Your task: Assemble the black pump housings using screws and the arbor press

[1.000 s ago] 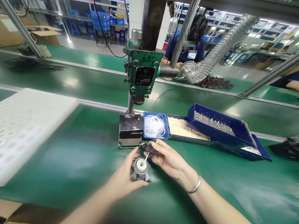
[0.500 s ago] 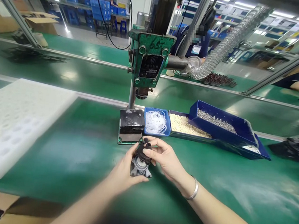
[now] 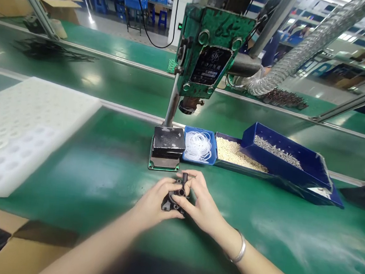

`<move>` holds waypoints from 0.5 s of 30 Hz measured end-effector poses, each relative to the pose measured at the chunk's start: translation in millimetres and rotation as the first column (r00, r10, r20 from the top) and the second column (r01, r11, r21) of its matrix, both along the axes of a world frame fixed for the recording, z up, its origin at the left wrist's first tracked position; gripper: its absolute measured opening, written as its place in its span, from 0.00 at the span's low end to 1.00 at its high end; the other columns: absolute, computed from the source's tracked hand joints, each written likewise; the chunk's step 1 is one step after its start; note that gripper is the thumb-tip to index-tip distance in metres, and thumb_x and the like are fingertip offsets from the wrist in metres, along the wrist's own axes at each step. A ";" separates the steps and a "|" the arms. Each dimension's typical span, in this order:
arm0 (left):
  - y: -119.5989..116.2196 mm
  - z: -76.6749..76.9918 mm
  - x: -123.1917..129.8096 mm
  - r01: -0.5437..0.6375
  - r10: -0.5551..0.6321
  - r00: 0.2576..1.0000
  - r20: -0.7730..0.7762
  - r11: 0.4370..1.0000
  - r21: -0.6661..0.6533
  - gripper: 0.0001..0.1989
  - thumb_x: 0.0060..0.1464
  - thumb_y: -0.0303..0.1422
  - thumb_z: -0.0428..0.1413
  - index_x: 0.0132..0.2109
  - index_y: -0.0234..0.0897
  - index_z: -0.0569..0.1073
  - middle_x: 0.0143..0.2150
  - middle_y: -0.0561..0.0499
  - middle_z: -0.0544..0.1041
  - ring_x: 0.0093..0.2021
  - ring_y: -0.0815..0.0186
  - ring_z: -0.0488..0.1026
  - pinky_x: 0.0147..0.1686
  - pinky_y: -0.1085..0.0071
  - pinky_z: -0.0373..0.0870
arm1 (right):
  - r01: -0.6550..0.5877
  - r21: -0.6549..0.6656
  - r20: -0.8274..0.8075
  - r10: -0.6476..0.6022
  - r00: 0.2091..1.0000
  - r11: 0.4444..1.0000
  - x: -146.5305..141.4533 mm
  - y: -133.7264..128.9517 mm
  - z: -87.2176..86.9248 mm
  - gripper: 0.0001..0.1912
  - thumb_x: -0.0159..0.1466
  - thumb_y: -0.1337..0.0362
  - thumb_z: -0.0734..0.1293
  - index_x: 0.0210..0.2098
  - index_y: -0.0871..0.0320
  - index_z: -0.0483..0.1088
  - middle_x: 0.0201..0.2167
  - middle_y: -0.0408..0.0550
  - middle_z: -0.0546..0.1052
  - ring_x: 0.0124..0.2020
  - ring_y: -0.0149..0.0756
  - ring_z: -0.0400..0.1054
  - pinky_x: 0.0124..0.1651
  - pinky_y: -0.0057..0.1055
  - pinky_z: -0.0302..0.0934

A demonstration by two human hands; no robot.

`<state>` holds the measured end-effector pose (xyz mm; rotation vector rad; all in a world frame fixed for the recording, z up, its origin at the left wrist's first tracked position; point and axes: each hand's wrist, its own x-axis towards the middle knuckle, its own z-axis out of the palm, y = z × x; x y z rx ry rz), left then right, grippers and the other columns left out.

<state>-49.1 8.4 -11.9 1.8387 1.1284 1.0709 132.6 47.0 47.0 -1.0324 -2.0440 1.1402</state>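
Note:
My left hand (image 3: 153,200) is wrapped round the grey-and-black base part (image 3: 166,204) from the left, thumb below and fingers on top. From the other side, my right hand (image 3: 201,200) pinches a black cover with two pipe stubs (image 3: 181,192), one standing up at the back and one with its round opening toward me. The cover sits on the base part, hiding most of it; whether it is fully seated I cannot tell. Just behind my hands stands the press base with a black block (image 3: 169,140) on it.
The green press head (image 3: 209,54) overhangs the block. To its right are a blue tray of clear rings (image 3: 198,147), a bin of cream-coloured small parts (image 3: 237,153) and a blue bin of screws (image 3: 280,152). A white perforated sheet (image 3: 25,140) lies left; an open carton (image 3: 32,251) is lower left.
The black cover has come down over the base part, whose pale round interior showed before. My left fingers now reach over its top. The view has shifted, tilting lower.

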 end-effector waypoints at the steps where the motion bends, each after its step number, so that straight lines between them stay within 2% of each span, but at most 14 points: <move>1: 0.2 -0.2 -0.2 -0.002 0.002 1.000 0.004 1.000 -0.004 0.34 0.46 0.38 0.69 0.57 0.46 0.64 0.58 0.44 0.68 0.58 0.54 0.69 0.57 0.55 0.69 | -0.007 -0.002 0.003 0.007 1.000 1.000 0.0 -0.5 -0.3 0.14 0.67 0.60 0.68 0.32 0.55 0.57 0.53 0.52 0.60 0.60 0.42 0.58 0.60 0.39 0.58; 11: 4.6 -4.0 0.3 0.005 -0.005 1.000 0.013 1.000 -0.004 0.34 0.42 0.35 0.71 0.55 0.42 0.65 0.58 0.43 0.70 0.60 0.52 0.68 0.59 0.53 0.66 | -0.047 0.088 0.043 0.043 0.998 0.995 -0.3 0.2 -2.6 0.13 0.67 0.59 0.66 0.32 0.55 0.57 0.52 0.53 0.62 0.59 0.43 0.60 0.60 0.43 0.58; 13: 3.0 -3.0 1.0 -0.010 0.010 1.000 -0.002 1.000 0.016 0.34 0.41 0.35 0.71 0.54 0.42 0.65 0.57 0.44 0.71 0.58 0.53 0.70 0.58 0.53 0.67 | -0.087 0.089 0.078 0.080 0.994 0.992 1.5 2.2 4.1 0.15 0.66 0.56 0.67 0.32 0.55 0.58 0.52 0.53 0.64 0.59 0.44 0.60 0.60 0.44 0.58; 15: 0.6 4.5 0.4 -0.032 0.032 0.999 -0.015 0.999 0.041 0.34 0.40 0.35 0.72 0.53 0.42 0.66 0.54 0.45 0.73 0.56 0.53 0.71 0.56 0.54 0.70 | -0.126 0.100 0.107 0.115 0.988 0.987 6.1 7.9 21.0 0.15 0.66 0.54 0.68 0.32 0.56 0.62 0.54 0.53 0.65 0.59 0.45 0.60 0.59 0.43 0.59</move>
